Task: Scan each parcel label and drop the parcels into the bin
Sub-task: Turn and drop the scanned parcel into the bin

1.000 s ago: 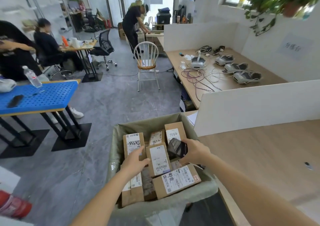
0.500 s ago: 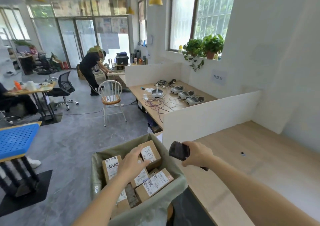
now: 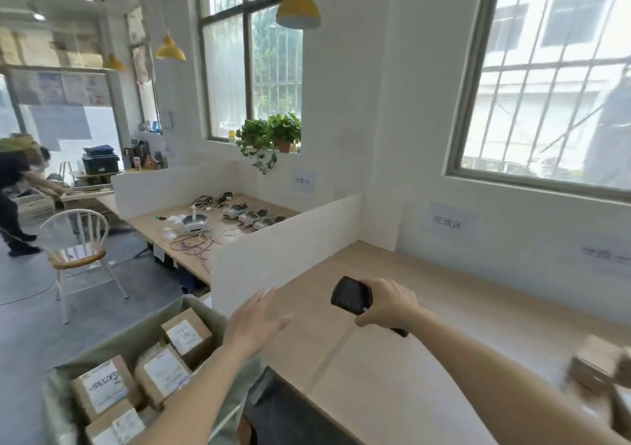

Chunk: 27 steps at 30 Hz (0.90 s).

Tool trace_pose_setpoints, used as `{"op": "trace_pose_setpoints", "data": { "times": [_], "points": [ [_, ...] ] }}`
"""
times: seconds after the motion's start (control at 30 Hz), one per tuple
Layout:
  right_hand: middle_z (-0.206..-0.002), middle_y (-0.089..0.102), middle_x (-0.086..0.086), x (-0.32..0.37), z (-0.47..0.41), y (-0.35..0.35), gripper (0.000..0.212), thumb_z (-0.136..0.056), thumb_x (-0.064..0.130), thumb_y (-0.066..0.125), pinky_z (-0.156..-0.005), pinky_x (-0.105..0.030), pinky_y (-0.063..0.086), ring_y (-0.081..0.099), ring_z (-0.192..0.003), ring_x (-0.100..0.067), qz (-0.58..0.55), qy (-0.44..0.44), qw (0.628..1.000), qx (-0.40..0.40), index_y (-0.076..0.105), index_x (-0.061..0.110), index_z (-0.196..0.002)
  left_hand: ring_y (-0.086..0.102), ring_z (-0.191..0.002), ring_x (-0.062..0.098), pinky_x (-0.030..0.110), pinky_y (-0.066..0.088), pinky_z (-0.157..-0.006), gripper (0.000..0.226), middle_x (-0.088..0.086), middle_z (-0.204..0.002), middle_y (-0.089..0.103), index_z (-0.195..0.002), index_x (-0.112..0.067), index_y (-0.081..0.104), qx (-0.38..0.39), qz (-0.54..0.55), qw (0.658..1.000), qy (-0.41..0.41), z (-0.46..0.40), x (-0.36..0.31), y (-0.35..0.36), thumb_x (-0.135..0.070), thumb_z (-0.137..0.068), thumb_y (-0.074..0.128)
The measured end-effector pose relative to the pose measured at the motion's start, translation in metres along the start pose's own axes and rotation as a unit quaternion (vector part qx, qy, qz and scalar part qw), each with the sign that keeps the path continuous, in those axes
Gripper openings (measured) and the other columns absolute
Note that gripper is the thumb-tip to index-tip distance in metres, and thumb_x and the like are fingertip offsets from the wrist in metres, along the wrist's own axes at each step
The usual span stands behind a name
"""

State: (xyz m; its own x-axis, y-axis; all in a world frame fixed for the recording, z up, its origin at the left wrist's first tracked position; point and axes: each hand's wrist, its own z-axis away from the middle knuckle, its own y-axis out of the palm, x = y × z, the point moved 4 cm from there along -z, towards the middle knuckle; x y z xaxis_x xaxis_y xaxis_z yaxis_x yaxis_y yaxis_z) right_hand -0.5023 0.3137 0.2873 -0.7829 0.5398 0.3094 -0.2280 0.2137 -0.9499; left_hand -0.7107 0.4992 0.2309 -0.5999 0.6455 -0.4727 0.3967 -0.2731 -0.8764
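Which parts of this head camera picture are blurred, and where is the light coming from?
Head view: the parcels on the table at the right edge are smeared by motion; the left hand is slightly soft; the scanner is fairly sharp. Daylight comes through the barred window, washed out; wide-angle lens bends the edges.

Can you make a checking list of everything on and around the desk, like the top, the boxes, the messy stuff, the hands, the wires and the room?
Surface: light wooden desk, bare in the middle.
Job's things: labelled parcels lie in the lined bin; blurred brown boxes sit at the desk's right edge; black scanner.
Clutter: nothing seen on this desk.
Hands: left hand open, fingers spread, holding nothing; right hand grips the scanner.
Cables: a tangle of wires on the next desk, beside white devices.
Surroundings: white divider, wooden chair, potted plants, barred windows, a person bending far left.
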Motion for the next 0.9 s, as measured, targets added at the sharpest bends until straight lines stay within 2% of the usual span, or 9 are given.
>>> {"op": "trace_pose_setpoints", "data": {
  "times": [0.07, 0.27, 0.4, 0.5, 0.6, 0.7, 0.9],
  "points": [
    [-0.101, 0.065, 0.010, -0.037, 0.025, -0.020, 0.059, -0.065, 0.045, 0.081, -0.068, -0.029, 0.046, 0.061, -0.094, -0.019, 0.001, 0.026, 1.000, -0.016, 0.058, 0.036, -0.119, 0.024, -0.150, 0.018, 0.040, 0.029, -0.119, 0.081, -0.005, -0.164, 0.021, -0.157, -0.035, 0.021, 0.005, -0.003, 0.999, 0.034, -0.002, -0.044, 0.011, -0.070, -0.089, 0.049],
    [-0.098, 0.064, 0.008, -0.162, 0.103, -0.078, 0.048, -0.065, 0.044, 0.083, -0.066, -0.028, 0.039, 0.060, -0.092, -0.020, 0.003, 0.120, 0.991, -0.065, 0.054, 0.036, -0.103, 0.030, -0.148, 0.019, 0.039, 0.033, -0.116, 0.079, -0.004, -0.164, 0.023, -0.156, -0.035, 0.024, 0.037, 0.012, 0.992, 0.118, -0.010, -0.185, 0.065, -0.067, -0.089, 0.052],
    [-0.099, 0.061, 0.009, -0.254, 0.164, -0.114, 0.051, -0.066, 0.043, 0.084, -0.061, -0.028, 0.034, 0.055, -0.092, -0.018, 0.014, 0.176, 0.981, -0.085, 0.057, 0.034, -0.108, 0.027, -0.149, 0.018, 0.039, 0.030, -0.118, 0.075, -0.004, -0.163, 0.024, -0.155, -0.035, 0.027, 0.069, 0.022, 0.985, 0.158, 0.000, -0.291, 0.116, -0.062, -0.090, 0.055],
    [-0.103, 0.064, 0.008, -0.326, 0.211, -0.138, 0.059, -0.063, 0.045, 0.084, -0.064, -0.028, 0.037, 0.057, -0.094, -0.019, 0.014, 0.221, 0.970, -0.101, 0.059, 0.034, -0.115, 0.027, -0.148, 0.017, 0.033, 0.026, -0.118, 0.072, -0.002, -0.162, 0.029, -0.154, -0.031, 0.032, 0.092, 0.047, 0.976, 0.191, 0.020, -0.372, 0.157, -0.054, -0.092, 0.060],
    [-0.100, 0.066, 0.009, -0.393, 0.260, -0.157, 0.055, -0.059, 0.048, 0.080, -0.065, -0.029, 0.040, 0.061, -0.093, -0.019, 0.014, 0.266, 0.958, -0.107, 0.059, 0.035, -0.108, 0.027, -0.148, 0.018, 0.028, 0.024, -0.117, 0.072, 0.002, -0.161, 0.031, -0.154, -0.025, 0.032, 0.120, 0.063, 0.965, 0.227, 0.039, -0.444, 0.200, -0.050, -0.093, 0.061],
    [-0.099, 0.066, 0.010, -0.449, 0.309, -0.174, 0.057, -0.053, 0.054, 0.073, -0.064, -0.028, 0.040, 0.063, -0.095, -0.018, 0.010, 0.306, 0.945, -0.112, 0.058, 0.035, -0.104, 0.024, -0.150, 0.016, 0.030, 0.023, -0.118, 0.075, 0.000, -0.163, 0.025, -0.156, -0.028, 0.028, 0.147, 0.056, 0.957, 0.244, 0.058, -0.501, 0.242, -0.055, -0.093, 0.058],
    [-0.096, 0.065, 0.015, -0.533, 0.390, -0.192, 0.050, -0.060, 0.044, 0.077, -0.059, -0.026, 0.033, 0.063, -0.097, -0.016, 0.008, 0.395, 0.909, -0.129, 0.058, 0.039, -0.106, 0.028, -0.148, 0.016, 0.036, 0.031, -0.114, 0.075, -0.007, -0.164, 0.022, -0.156, -0.034, 0.025, 0.171, 0.025, 0.945, 0.277, 0.094, -0.586, 0.305, -0.065, -0.092, 0.050]
  ]
}}
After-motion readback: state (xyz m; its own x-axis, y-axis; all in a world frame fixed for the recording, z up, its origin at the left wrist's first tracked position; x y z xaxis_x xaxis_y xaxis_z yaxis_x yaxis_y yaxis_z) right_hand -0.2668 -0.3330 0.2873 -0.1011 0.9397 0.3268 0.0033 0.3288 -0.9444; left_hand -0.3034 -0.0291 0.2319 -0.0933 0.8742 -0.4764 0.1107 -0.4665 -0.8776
